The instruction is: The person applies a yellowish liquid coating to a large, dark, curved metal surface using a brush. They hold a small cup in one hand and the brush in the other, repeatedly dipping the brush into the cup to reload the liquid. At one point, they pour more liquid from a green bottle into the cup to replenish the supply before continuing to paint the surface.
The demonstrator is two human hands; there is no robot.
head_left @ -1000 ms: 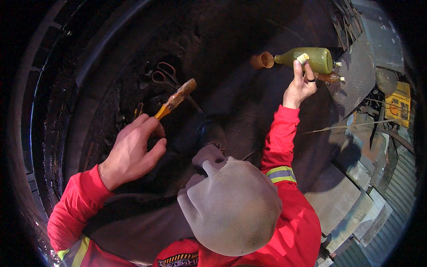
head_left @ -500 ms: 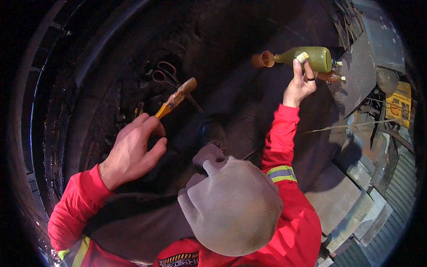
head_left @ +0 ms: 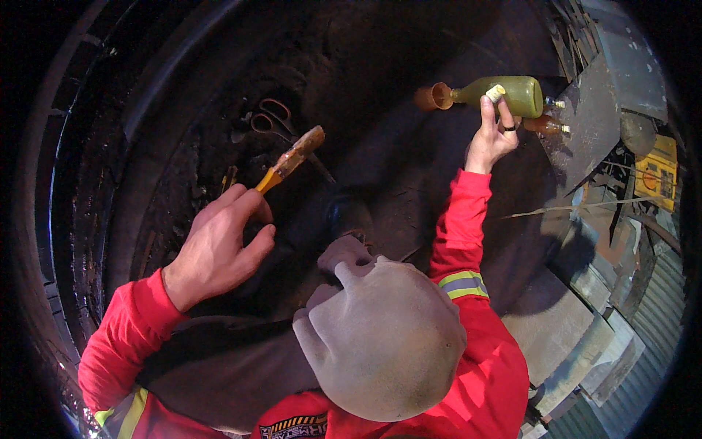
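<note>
My left hand (head_left: 223, 245) grips the yellow handle of a paintbrush (head_left: 291, 159), its worn bristles pointing up and right over the dark inner face of a big tyre (head_left: 146, 124). My right hand (head_left: 493, 135) reaches up to the right and holds a greenish bottle (head_left: 504, 94) lying on its side, neck to the left. An orange-brown cap or small cup (head_left: 433, 96) sits at the bottle's mouth. Both my sleeves are red with reflective bands.
Scissors (head_left: 269, 117) lie on the dark surface above the brush. A second, brownish bottle (head_left: 545, 126) rests right of my right hand. Metal sheets and scrap (head_left: 607, 110) crowd the right side, with a yellow object (head_left: 658, 172) beyond.
</note>
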